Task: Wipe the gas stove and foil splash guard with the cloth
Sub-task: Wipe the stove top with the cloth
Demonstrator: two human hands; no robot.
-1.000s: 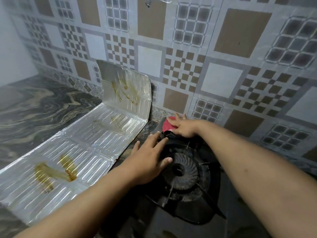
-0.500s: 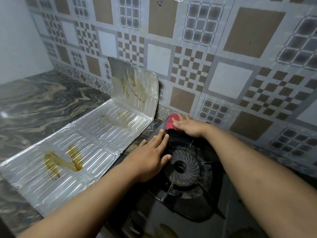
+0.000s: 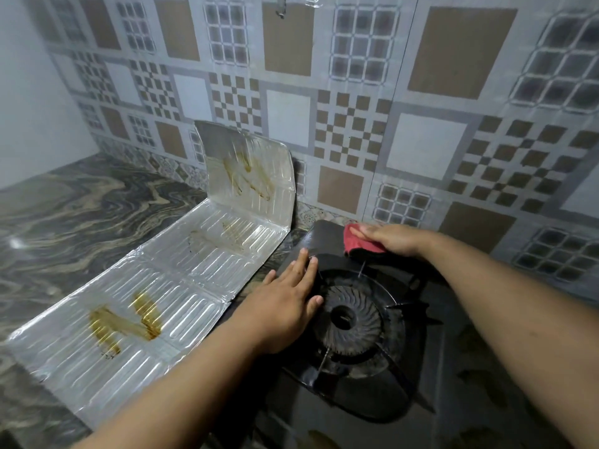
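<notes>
Your right hand (image 3: 390, 239) presses the red cloth (image 3: 355, 241) flat-fingered on the stove (image 3: 324, 241) back corner; the stained foil guard (image 3: 181, 286) lies leftward, nearer your flat, empty left hand (image 3: 285, 306).

I see a home kitchen: a black gas stove (image 3: 353, 322) on a marbled counter (image 3: 81, 222) against patterned wall tiles (image 3: 356, 124).

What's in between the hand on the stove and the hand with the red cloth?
Only bare black stove top lies between the left hand and the right hand pressing the red cloth, per the head view.
</notes>
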